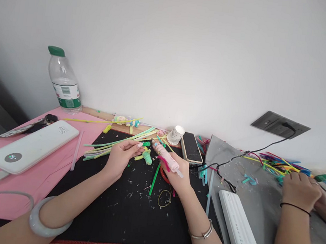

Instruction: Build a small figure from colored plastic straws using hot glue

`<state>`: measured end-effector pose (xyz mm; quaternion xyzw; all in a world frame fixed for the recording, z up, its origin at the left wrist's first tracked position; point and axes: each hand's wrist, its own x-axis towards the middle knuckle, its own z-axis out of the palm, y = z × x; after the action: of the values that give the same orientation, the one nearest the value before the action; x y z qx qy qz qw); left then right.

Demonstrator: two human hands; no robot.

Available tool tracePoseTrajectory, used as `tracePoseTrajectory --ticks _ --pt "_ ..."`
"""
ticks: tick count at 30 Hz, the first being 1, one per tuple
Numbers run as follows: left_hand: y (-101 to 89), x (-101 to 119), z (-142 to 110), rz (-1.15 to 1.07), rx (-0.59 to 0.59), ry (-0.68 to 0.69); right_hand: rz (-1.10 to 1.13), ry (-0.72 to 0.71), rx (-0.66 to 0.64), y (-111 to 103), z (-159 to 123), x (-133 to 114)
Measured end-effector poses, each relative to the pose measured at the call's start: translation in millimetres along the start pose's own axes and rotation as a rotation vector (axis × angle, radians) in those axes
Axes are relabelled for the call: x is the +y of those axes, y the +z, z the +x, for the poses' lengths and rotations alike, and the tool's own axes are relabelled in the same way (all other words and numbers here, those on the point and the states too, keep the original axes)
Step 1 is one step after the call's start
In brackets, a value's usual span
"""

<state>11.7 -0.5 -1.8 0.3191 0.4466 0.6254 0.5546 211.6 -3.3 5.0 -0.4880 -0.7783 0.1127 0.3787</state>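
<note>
My left hand (121, 158) pinches a small green piece of pipe cleaner (146, 144) between thumb and fingertips. Wrapped round a pink hot glue gun (168, 157) is my right hand (180, 175); a clear glue stick (179, 173) sticks out of its rear end, and its front end points towards the green piece. Just below my left fingertips lies a small light-green and yellow fuzzy figure (147, 157). A green pipe cleaner (154, 180) rests on the black mat (127, 220) beside my right hand. Part of a red ring-shaped thing (165, 174) shows under that hand.
Pipe cleaners (96, 151) lie fanned out behind my left hand. A paper cup (175, 134) and a phone (192, 147) stand at the back. Left are a bottle (66, 86) and a white power bank (32, 145). Another person's hands (301, 190) work at right, near a cable (254, 149).
</note>
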Motion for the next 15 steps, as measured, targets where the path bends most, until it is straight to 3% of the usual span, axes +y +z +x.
tracePoseTrajectory --ticks 3,8,13,15 --pt "-0.9 -1.7 0.4 0.009 -0.018 -0.002 -0.033 -0.064 -0.094 0.6 -0.2 -0.2" --pt "-0.5 -1.1 0.0 0.005 0.001 0.002 0.004 0.036 0.003 0.8 -0.5 0.2" --pt "0.2 -0.2 0.3 -0.016 -0.006 -0.013 -0.015 -0.075 -0.107 0.9 -0.8 0.2" --pt "-0.2 0.0 0.7 -0.030 -0.002 -0.019 -0.019 -0.059 -0.086 1.4 -0.7 0.4"
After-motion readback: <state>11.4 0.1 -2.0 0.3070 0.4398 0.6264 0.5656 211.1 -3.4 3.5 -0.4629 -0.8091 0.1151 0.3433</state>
